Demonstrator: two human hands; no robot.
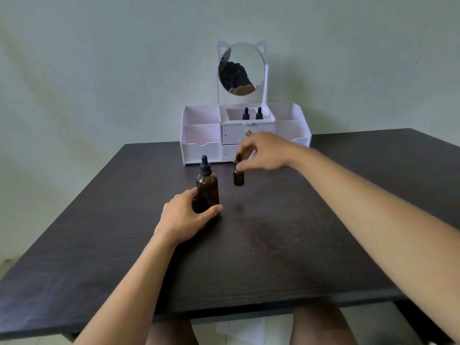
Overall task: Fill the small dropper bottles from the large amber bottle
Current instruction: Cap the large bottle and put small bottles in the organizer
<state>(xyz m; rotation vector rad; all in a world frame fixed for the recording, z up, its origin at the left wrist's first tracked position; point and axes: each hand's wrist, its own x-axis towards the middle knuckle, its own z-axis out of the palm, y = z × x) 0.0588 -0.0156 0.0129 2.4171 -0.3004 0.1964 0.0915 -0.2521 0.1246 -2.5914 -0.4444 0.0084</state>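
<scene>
The large amber bottle (207, 187) with a black dropper cap stands upright on the dark table (273, 245). My left hand (185, 218) wraps around its lower part. A small dropper bottle (238, 176) stands just right of it, a short way farther back. My right hand (265, 152) pinches its black cap from above. Two more small dropper bottles (246, 114) (259, 113) stand side by side in the top middle compartment of the white organizer (201, 135).
The white organizer with drawers and a cat-eared round mirror (242, 69) stands at the table's far edge against the wall. My legs show below the near table edge.
</scene>
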